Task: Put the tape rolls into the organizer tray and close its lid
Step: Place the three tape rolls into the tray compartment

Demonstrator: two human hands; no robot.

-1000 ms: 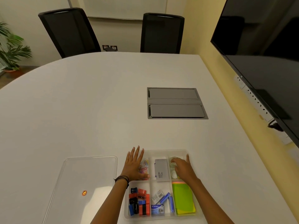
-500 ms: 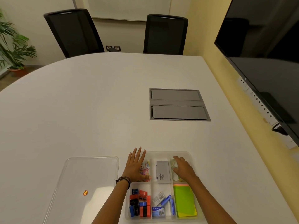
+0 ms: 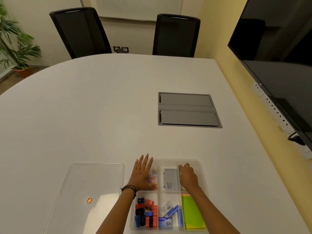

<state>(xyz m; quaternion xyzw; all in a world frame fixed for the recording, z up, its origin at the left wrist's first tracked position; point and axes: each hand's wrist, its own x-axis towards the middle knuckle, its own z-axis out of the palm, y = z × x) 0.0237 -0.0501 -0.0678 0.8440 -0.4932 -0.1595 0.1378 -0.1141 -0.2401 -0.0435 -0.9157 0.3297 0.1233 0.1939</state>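
The clear organizer tray lies open at the near edge of the white table. My right hand reaches into its far right compartment, fingers curled over a pale tape roll of which only a sliver shows. My left hand lies flat with fingers spread on the tray's far left compartment, over coloured paper clips. The clear lid lies flat on the table to the left of the tray, apart from it.
The other compartments hold a grey box, green sticky notes, small red, blue and black items and staple boxes. A grey cable hatch sits mid-table. Two black chairs stand beyond; a screen hangs right.
My right hand has drawn its thumb in from the tray rim and curled deeper into the far right compartment, covering more of the tape roll. The left hand stays put.
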